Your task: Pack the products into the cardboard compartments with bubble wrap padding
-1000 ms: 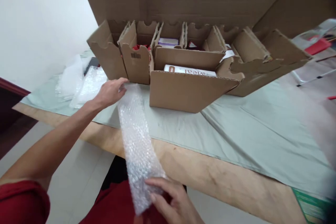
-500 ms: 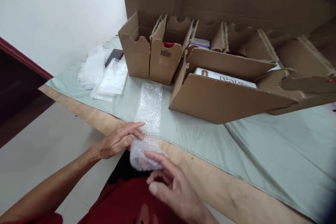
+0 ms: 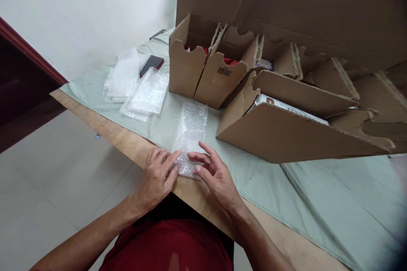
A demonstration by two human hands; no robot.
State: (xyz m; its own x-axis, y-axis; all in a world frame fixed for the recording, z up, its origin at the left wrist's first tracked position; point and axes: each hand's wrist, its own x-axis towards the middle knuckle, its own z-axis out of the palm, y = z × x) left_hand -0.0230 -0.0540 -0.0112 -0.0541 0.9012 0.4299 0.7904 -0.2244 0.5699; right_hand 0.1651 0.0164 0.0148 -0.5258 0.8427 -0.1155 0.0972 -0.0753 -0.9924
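Note:
A clear strip of bubble wrap (image 3: pixel 191 120) lies lengthwise before me on the table, its near part folded over on itself near the wooden edge. My left hand (image 3: pixel 159 175) is at the left side of that fold, with thumb and forefinger closed on the wrap's edge and the other fingers bent. Over the right side of the fold hovers my right hand (image 3: pixel 218 178), its fingers apart and the fingertips close to the plastic. Whether those fingertips touch it I cannot tell.
Bubble wrap pouches (image 3: pixel 149 93) and a stack of white sheets (image 3: pixel 122 78) lie to the left, beside a dark phone (image 3: pixel 151 65). Cardboard bins (image 3: pixel 187 67) stand behind; another bin (image 3: pixel 286 135) holding a white box (image 3: pixel 292 109) is at the right. A large carton wall (image 3: pixel 286 4) rises behind them.
The near end of the bubble wrap, hanging loose over the edge before, now lies folded on the table. Both hands moved to the fold, the right one forward. The view shifted.

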